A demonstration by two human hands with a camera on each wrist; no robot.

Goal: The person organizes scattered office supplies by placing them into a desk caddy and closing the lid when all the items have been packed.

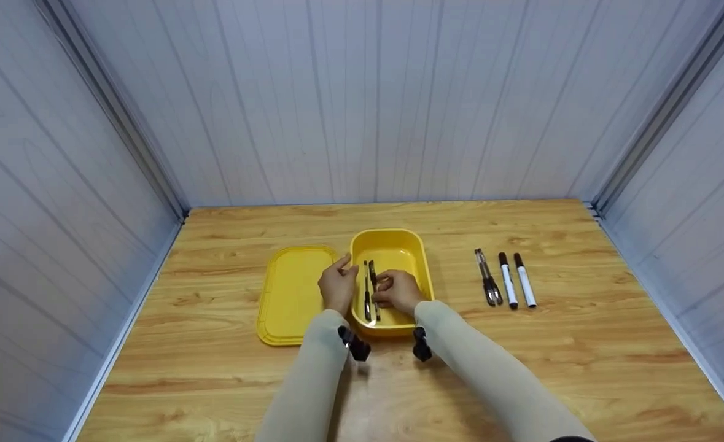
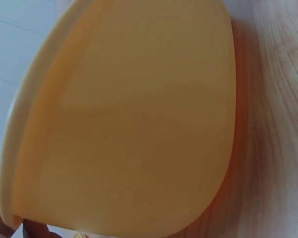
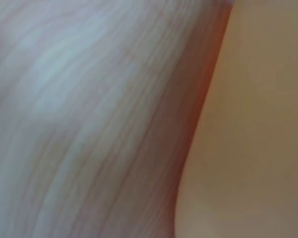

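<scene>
A yellow plastic box (image 1: 424,264) stands uncovered on the table, its rounded corners and side wall (image 2: 139,124) filling much of the left wrist view. Inside along its left side lie two dark-tipped clear pens, one gel pen (image 1: 366,302) nearest the wall and another pen (image 1: 372,271) beside it. My right hand (image 1: 402,291) reaches over the box and pinches the second pen near its lower half. At the left rim, my left hand (image 1: 337,288) grips the box wall with thumb and fingers. The right wrist view holds only the box's outer wall (image 3: 253,129) and tabletop.
A flat yellow lid (image 1: 291,294) lies left of the box, partly behind my left hand. To the right are clear pens (image 1: 488,279) side by side and two white markers, one marker (image 1: 508,282) left of the other marker (image 1: 525,281). Panel walls (image 1: 374,110) enclose the wooden table (image 1: 214,368).
</scene>
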